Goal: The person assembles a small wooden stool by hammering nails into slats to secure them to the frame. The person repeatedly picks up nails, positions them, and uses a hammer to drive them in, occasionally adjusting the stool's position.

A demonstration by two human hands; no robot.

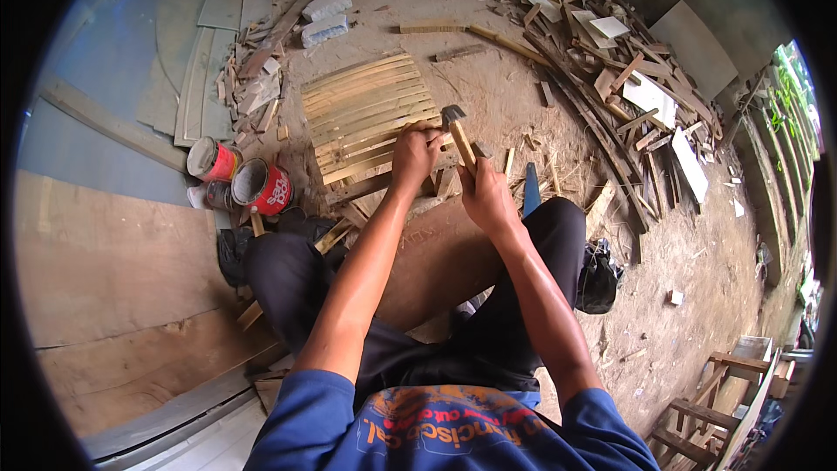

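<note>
The right hand (490,199) is grasping a hammer (463,146) by its handle, fingers closing around the pale, smooth wood. The handle's long axis is running away from the person and slightly leftward, the dark metal head pointing to the far end, near the right edge of a slatted panel (366,106). That panel is lying on the dusty earthen floor (501,92) ahead of the person, its narrow, straight, rough yellowish wooden slats stretching left to right and rising a little toward the right. The left hand (415,155) is bending its fingers together at the panel's near right part, just beside the hammer head; whether they are pinching anything, I cannot tell. Right of the hammer, a flat blue saw blade (531,189) is pointing away.
</note>
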